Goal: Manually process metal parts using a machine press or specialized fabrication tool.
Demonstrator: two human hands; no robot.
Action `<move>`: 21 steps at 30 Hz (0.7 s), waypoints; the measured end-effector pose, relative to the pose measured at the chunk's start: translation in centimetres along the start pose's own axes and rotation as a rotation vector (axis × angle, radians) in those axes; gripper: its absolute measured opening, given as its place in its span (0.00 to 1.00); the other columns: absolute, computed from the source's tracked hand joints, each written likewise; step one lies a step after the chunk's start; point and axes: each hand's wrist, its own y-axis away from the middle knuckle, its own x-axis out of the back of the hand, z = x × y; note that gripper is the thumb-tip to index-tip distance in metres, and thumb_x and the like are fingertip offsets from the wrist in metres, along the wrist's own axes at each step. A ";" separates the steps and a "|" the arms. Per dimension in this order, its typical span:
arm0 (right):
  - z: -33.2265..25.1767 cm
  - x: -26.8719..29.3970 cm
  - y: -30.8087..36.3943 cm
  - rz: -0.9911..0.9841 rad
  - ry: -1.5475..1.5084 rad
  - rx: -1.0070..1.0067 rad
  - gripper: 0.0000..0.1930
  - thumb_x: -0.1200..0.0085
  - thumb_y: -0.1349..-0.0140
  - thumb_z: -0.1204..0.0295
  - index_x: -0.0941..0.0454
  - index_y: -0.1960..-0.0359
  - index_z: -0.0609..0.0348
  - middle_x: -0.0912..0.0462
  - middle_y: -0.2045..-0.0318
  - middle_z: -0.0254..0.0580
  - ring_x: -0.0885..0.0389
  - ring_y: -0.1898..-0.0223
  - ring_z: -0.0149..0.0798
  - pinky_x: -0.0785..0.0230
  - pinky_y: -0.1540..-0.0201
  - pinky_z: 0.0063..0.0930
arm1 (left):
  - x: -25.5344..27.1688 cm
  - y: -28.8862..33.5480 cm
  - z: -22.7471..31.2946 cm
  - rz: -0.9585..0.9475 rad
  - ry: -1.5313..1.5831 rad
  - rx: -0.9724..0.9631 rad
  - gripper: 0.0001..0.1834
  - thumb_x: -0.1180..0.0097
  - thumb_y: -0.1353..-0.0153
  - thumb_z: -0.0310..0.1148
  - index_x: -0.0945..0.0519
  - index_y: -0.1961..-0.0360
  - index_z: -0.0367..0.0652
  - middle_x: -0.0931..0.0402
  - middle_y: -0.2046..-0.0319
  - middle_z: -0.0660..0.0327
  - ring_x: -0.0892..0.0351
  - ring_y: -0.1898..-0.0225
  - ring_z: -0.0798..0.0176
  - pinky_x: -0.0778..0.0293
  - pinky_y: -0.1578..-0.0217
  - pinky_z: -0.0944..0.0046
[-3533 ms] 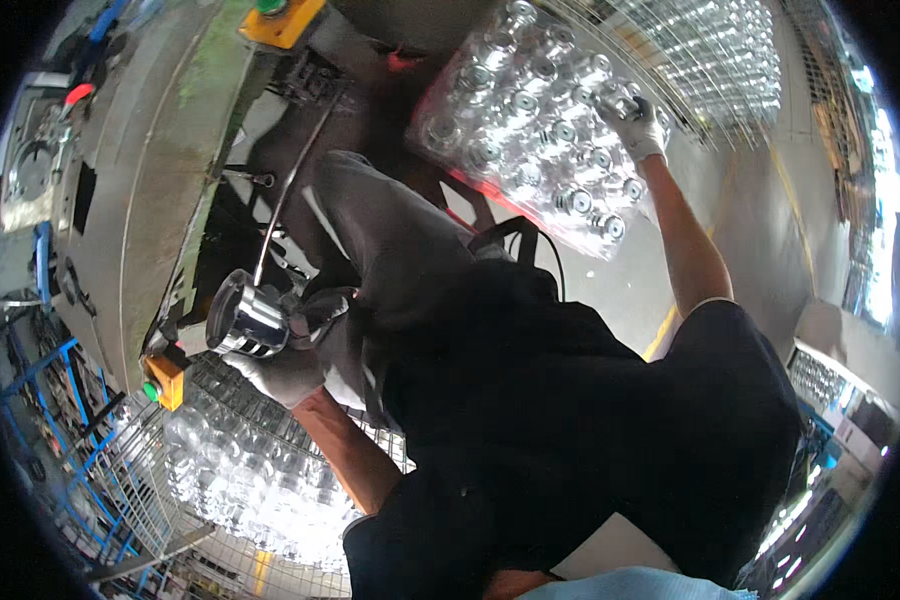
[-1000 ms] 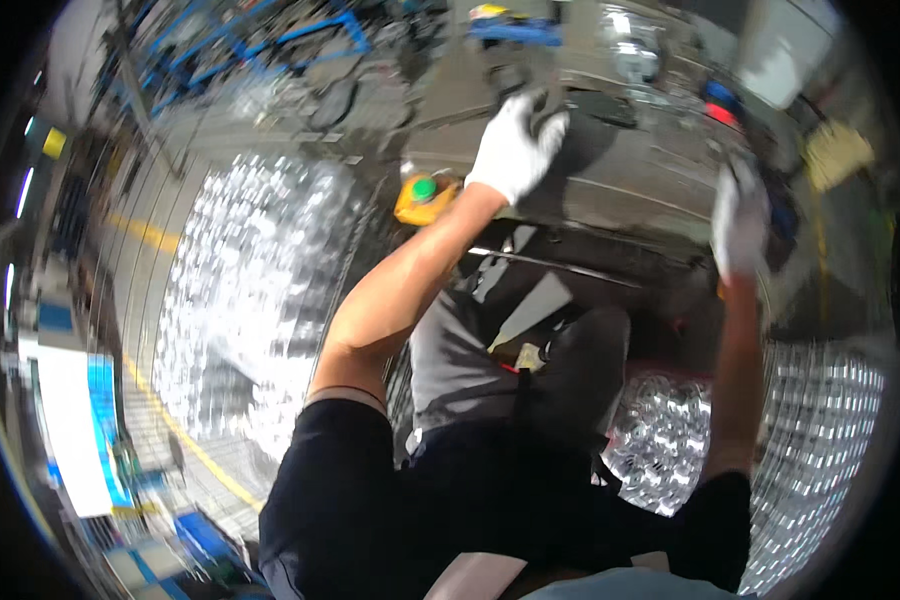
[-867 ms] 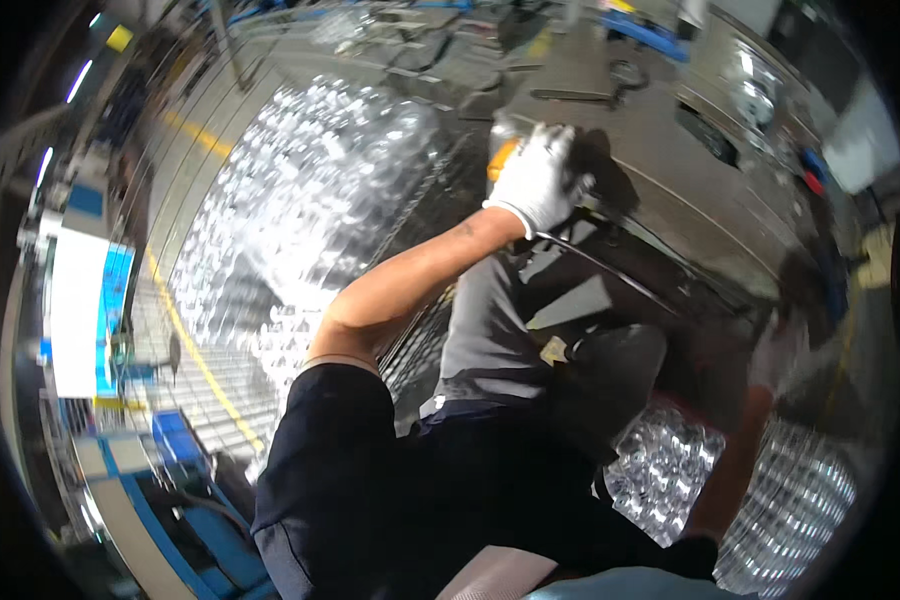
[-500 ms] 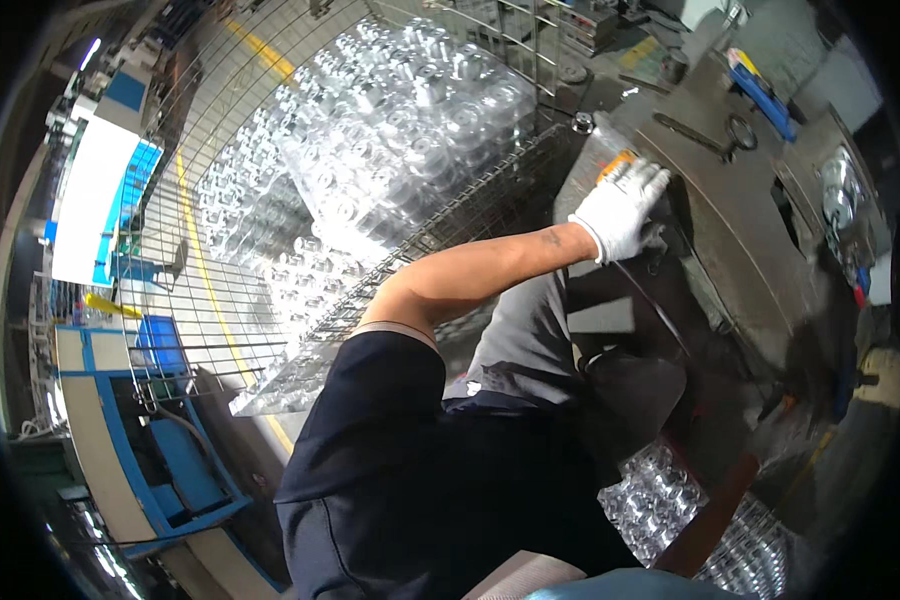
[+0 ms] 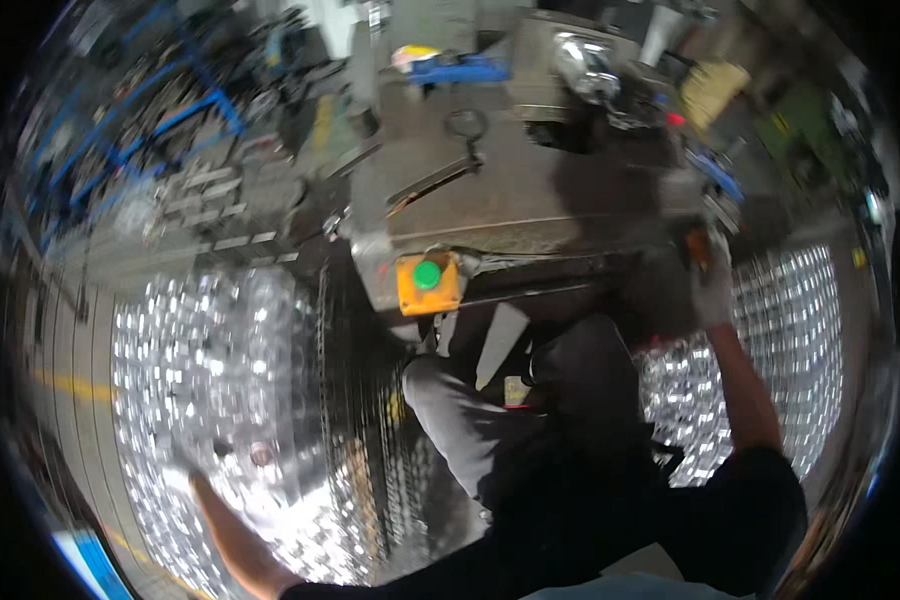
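My left hand (image 5: 178,472), smeared by motion, is over the stacked shiny metal parts (image 5: 210,370) on my left; its fingers cannot be made out. My right hand (image 5: 712,295), in a pale glove, is at the right front corner of the metal worktable (image 5: 530,195). Just beyond it shows a small orange thing (image 5: 698,248), and whether my fingers touch it is unclear. An orange box with a green push button (image 5: 427,277) is fixed at the table's left front edge, with neither hand on it.
More shiny parts (image 5: 785,330) stand on my right. On the worktable lie a dark bar-shaped tool (image 5: 430,188), a ring (image 5: 465,123), a blue tool (image 5: 460,70) and a shiny metal piece (image 5: 587,70). A blue rack (image 5: 170,110) stands far left.
My left hand has left the orange button box and swung left over the stacked parts. The view has turned right, toward the worktable. My right hand stays by the table's right corner.
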 end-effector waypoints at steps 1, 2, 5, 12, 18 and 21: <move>-1.4 0.6 -1.3 0.023 0.055 0.017 0.28 0.52 0.41 0.68 0.41 0.40 0.67 0.40 0.39 0.57 0.45 0.35 0.53 0.52 0.34 0.38 | -0.3 -1.5 -1.0 0.002 -0.026 0.088 0.16 0.57 0.37 0.36 0.23 0.54 0.39 0.22 0.61 0.53 0.24 0.63 0.56 0.27 0.56 0.58; -2.8 1.2 -3.3 0.037 0.104 0.051 0.28 0.52 0.40 0.68 0.41 0.40 0.67 0.41 0.38 0.58 0.46 0.35 0.53 0.53 0.34 0.38 | -0.5 -2.4 -1.2 -0.006 -0.037 0.135 0.17 0.57 0.37 0.36 0.23 0.54 0.39 0.23 0.61 0.53 0.25 0.63 0.56 0.27 0.56 0.57; -4.5 1.6 -8.9 0.144 0.028 -0.005 0.28 0.52 0.42 0.70 0.42 0.39 0.65 0.41 0.39 0.59 0.47 0.35 0.54 0.53 0.34 0.38 | -1.2 -4.1 0.3 -0.023 -0.024 0.186 0.17 0.57 0.37 0.37 0.24 0.54 0.39 0.24 0.59 0.53 0.25 0.60 0.55 0.28 0.55 0.54; -4.4 0.6 -21.3 0.010 0.140 -0.156 0.12 0.51 0.47 0.69 0.26 0.64 0.61 0.24 0.60 0.61 0.27 0.55 0.57 0.34 0.53 0.41 | -0.1 -4.6 1.5 0.005 0.039 0.267 0.17 0.56 0.37 0.37 0.25 0.53 0.37 0.27 0.54 0.52 0.28 0.55 0.54 0.29 0.54 0.47; -5.5 3.4 -16.8 -0.106 0.138 -0.349 0.19 0.46 0.47 0.57 0.24 0.66 0.62 0.21 0.72 0.60 0.23 0.66 0.60 0.32 0.64 0.46 | 2.3 -4.8 0.0 0.109 0.191 0.367 0.18 0.55 0.37 0.38 0.26 0.52 0.36 0.30 0.50 0.51 0.30 0.50 0.52 0.30 0.53 0.40; -7.0 3.6 -10.8 -0.358 -0.391 -0.573 0.29 0.39 0.49 0.55 0.25 0.55 0.71 0.18 0.75 0.48 0.20 0.79 0.34 0.28 0.70 0.27 | 4.2 -4.9 -0.1 0.200 0.371 0.397 0.19 0.54 0.37 0.38 0.27 0.52 0.36 0.31 0.48 0.51 0.31 0.48 0.52 0.31 0.52 0.37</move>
